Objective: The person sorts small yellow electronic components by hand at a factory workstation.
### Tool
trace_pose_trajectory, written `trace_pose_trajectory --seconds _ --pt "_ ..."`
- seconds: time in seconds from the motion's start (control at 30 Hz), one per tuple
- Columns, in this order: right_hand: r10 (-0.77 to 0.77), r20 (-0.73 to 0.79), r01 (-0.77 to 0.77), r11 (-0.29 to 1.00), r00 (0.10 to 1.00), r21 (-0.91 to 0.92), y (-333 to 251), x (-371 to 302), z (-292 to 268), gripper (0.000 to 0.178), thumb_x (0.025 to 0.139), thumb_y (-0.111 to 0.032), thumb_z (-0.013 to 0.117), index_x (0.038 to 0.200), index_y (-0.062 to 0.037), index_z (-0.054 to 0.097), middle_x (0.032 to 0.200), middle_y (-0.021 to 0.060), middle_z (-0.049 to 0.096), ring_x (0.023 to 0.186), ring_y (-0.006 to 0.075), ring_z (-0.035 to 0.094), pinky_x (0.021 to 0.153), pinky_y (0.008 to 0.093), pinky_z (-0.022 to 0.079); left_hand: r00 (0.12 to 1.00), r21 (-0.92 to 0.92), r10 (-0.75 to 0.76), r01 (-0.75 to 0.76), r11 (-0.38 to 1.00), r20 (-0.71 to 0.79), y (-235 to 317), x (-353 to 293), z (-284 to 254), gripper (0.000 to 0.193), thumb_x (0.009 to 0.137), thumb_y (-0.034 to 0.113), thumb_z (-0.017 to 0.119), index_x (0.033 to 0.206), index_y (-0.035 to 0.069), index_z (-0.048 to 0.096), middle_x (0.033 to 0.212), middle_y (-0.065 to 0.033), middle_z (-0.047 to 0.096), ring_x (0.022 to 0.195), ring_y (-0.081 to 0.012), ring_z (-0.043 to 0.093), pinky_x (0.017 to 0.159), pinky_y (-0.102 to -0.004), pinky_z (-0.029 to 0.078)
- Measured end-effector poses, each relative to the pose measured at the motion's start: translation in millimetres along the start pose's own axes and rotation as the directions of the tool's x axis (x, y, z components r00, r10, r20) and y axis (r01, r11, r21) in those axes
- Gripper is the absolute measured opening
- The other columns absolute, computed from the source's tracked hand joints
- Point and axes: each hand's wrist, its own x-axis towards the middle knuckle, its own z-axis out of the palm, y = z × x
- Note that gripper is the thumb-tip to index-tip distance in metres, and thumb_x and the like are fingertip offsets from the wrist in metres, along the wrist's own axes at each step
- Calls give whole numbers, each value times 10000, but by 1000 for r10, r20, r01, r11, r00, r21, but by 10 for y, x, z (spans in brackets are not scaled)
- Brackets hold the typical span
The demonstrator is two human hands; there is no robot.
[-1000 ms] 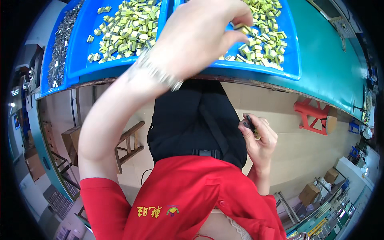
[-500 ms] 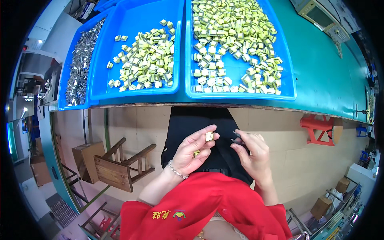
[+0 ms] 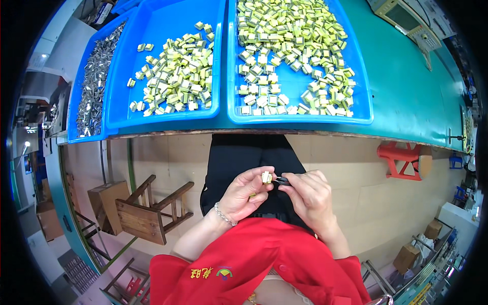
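Observation:
Above my lap, my left hand [image 3: 245,192] pinches a small yellow-and-white transformer [image 3: 267,177] between thumb and fingertips. Another bit of yellow [image 3: 252,195] shows among its curled lower fingers, mostly hidden. My right hand [image 3: 311,195] is closed on a small dark metal piece [image 3: 281,180], whose thin bright end meets the right side of the transformer; whether it goes in or only touches, I cannot tell. Many similar yellow parts lie in the middle blue tray [image 3: 162,121] and the right blue tray [image 3: 300,120]. Small silvery metal pieces [image 3: 94,84] fill the narrow left tray.
The green bench [image 3: 406,101] runs across the far side, its front edge beyond my hands. An instrument with a screen [image 3: 406,23] stands at far right. A wooden stool [image 3: 145,218] and a carton [image 3: 108,203] are on the left floor, a red stool [image 3: 401,160] on the right.
My right hand has moved left, bringing the dark metal piece against the transformer. My left hand has stayed nearly in place. The whole view has shifted slightly.

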Motion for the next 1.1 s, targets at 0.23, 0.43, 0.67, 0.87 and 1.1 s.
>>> trace_pose_trajectory --seconds 0.23,0.43,0.67,0.87,1.1 --pt "-1 22 1 1000 1000 -15 3 -5 22 234 715 -77 770 919 -20 672 753 87 673 658 251 627 660 344 442 1000 66 8 -7 998 -6 5 -2 31 352 932 127 606 1277 60 581 1113 -86 626 917 -113 574 556 -175 383" --pt "6 35 -5 1000 999 -9 11 -13 2 237 707 -77 771 915 -15 673 747 94 673 658 261 627 655 347 444 1000 87 8 -8 996 -3 -1 6 24 327 930 75 599 1256 64 604 1102 -76 623 891 -90 561 552 -173 372" --pt "20 49 -20 1000 999 -3 14 -24 -12 221 711 -75 768 903 -15 674 735 95 667 651 260 622 658 348 442 999 104 30 -28 994 -19 -2 8 25 321 927 49 596 1247 56 608 1110 -82 625 846 -74 550 546 -174 372" --pt "17 53 -18 1000 998 18 25 -28 -13 195 721 -77 763 882 -19 670 701 87 651 629 254 611 654 344 437 997 143 46 -37 989 -57 4 8 40 309 920 23 598 1228 44 616 1095 -85 641 836 -54 561 543 -168 374" --pt "27 45 -28 999 999 38 40 -55 5 191 716 -80 766 876 -27 675 669 83 633 602 253 600 645 340 436 999 116 39 -35 993 -38 -17 23 39 293 910 17 610 1202 41 625 1093 -84 643 843 -67 578 535 -171 377"
